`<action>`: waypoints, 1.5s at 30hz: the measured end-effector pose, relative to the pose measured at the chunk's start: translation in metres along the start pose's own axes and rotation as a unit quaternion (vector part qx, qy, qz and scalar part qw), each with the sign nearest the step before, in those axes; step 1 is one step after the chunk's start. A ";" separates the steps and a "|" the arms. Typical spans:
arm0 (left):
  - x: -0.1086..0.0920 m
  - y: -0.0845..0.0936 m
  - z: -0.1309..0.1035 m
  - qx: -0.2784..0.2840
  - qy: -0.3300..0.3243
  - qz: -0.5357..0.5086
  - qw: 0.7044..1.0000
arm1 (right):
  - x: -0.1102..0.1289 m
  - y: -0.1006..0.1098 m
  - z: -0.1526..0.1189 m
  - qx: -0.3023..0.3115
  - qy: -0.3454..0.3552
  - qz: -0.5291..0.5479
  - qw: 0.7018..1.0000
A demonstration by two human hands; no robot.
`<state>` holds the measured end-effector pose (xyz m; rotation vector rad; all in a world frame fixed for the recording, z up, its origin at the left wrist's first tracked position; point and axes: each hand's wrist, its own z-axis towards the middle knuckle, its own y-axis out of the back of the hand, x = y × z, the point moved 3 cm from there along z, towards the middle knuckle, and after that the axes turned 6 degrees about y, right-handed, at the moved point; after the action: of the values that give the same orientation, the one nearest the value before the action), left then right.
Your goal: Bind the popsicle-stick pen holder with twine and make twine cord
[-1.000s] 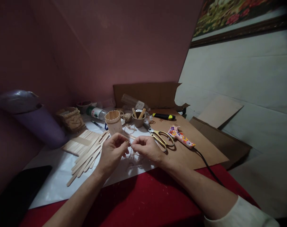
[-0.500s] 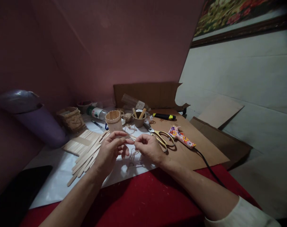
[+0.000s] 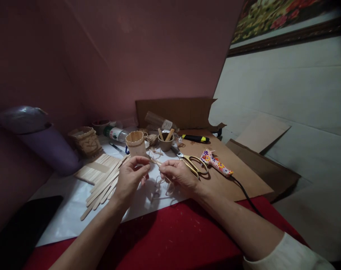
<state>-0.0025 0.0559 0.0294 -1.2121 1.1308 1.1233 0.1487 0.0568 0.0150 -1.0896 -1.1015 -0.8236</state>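
Observation:
My right hand (image 3: 177,173) pinches a thin piece of twine (image 3: 170,183), whose loose loops hang below the fingers over the white sheet. To its left, my left hand (image 3: 135,170) has thumb and forefinger brought together; whatever lies between them is too small to make out. A gap separates the two hands. Just behind my left hand stands a round wooden cup (image 3: 135,141) with a scalloped rim. Gold-handled scissors (image 3: 197,165) lie beside my right hand. Craft sticks (image 3: 104,189) are fanned out by my left wrist.
A flowered glue gun (image 3: 217,163) and a utility knife (image 3: 195,138) rest on cardboard (image 3: 243,187) at right. A small pot (image 3: 165,144) with sticks, a plastic bottle (image 3: 115,134) and a carved box (image 3: 86,140) stand behind. A purple tumbler (image 3: 46,142) is at left.
My hands have moved apart from fingertip contact. My left fingers have closed from a looser spread, and the twine loops under my right hand show more.

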 end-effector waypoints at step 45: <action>-0.004 -0.008 -0.008 -0.003 -0.216 0.335 0.917 | 0.001 0.002 0.001 -0.008 0.037 -0.041 0.998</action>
<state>0.0048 0.0479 0.0343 -0.5169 1.2158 1.8048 0.1505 0.0581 0.0160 -1.0251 -1.0854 -0.9319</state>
